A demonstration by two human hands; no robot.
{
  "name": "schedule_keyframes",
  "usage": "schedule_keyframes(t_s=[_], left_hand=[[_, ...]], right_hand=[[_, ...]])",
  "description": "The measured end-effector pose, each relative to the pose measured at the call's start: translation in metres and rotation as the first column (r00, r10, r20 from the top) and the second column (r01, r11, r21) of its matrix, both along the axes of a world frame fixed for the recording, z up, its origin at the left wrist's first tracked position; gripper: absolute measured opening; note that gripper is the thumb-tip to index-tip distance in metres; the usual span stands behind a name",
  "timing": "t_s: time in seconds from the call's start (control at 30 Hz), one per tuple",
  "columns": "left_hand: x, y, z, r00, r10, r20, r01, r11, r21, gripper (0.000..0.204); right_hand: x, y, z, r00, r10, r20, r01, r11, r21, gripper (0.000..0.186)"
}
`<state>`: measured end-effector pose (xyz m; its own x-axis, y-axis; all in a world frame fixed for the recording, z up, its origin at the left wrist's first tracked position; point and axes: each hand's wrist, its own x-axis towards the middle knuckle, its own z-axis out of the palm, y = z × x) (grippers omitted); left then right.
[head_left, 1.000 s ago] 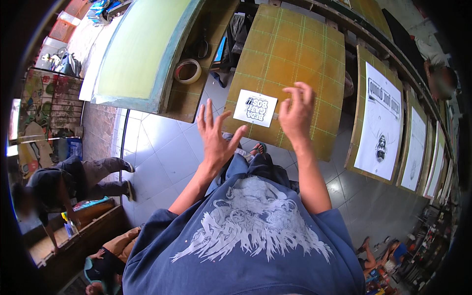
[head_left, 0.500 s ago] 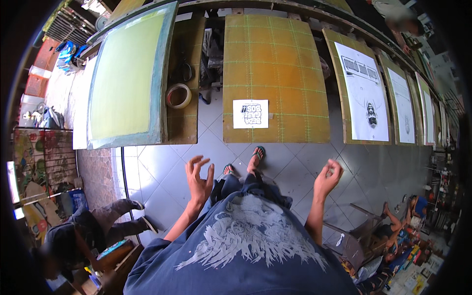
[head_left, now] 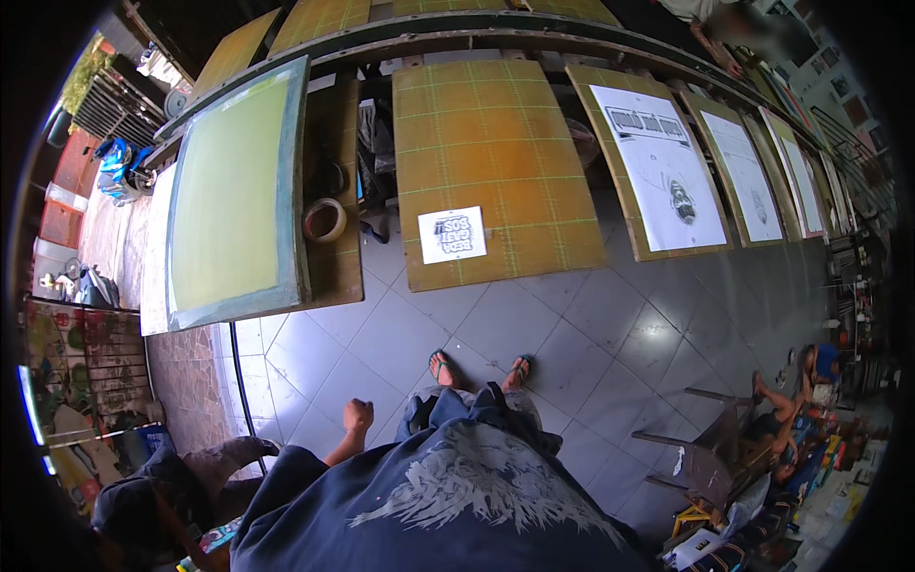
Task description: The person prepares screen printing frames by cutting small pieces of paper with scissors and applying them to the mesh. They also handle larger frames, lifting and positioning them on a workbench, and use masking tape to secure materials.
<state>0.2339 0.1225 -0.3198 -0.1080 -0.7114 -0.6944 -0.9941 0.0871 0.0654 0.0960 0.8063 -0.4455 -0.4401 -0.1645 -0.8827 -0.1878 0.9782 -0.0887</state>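
My left hand [head_left: 358,417] hangs low in front of my dark shirt, over the tiled floor. Its fingers are curled into a fist and no object shows in it. My right hand is out of sight. Ahead stands a row of boards. The nearest, a brown board [head_left: 496,133] with green grid lines, carries a small white sheet [head_left: 452,234] with black lettering. To its left a screen-printing frame [head_left: 233,191] with pale green mesh and a blue-green border leans over another board. A tape roll [head_left: 325,220] lies on that darker board. Neither hand touches any of these.
More boards with printed paper sheets [head_left: 658,167] continue to the right along a metal rail [head_left: 457,40]. A chair [head_left: 701,448] stands at the lower right near seated people [head_left: 782,429]. At the lower left another person [head_left: 162,496] bends over. Grey tiles [head_left: 496,334] cover the floor.
My left hand has dropped and closed from spread fingers into a fist. My right hand has left the view. My feet have shifted, and the boards now appear farther left.
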Motion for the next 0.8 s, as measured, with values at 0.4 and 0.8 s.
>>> schedule_keyframes(t_s=[0.4, 0.8], left_hand=[[-0.239, 0.109, -0.025, 0.958, -0.269, -0.105, 0.268, 0.963, -0.019, 0.056], [-0.442, 0.338, -0.039, 0.781, -0.545, -0.307, 0.591, 0.803, 0.078, 0.055]], right_hand=[[-0.187, 0.035, 0.053, 0.511, -0.858, -0.056, 0.749, 0.476, -0.460, 0.038], [-0.303, 0.170, 0.045, 0.244, -0.929, 0.280, 0.960, 0.190, -0.206, 0.032]])
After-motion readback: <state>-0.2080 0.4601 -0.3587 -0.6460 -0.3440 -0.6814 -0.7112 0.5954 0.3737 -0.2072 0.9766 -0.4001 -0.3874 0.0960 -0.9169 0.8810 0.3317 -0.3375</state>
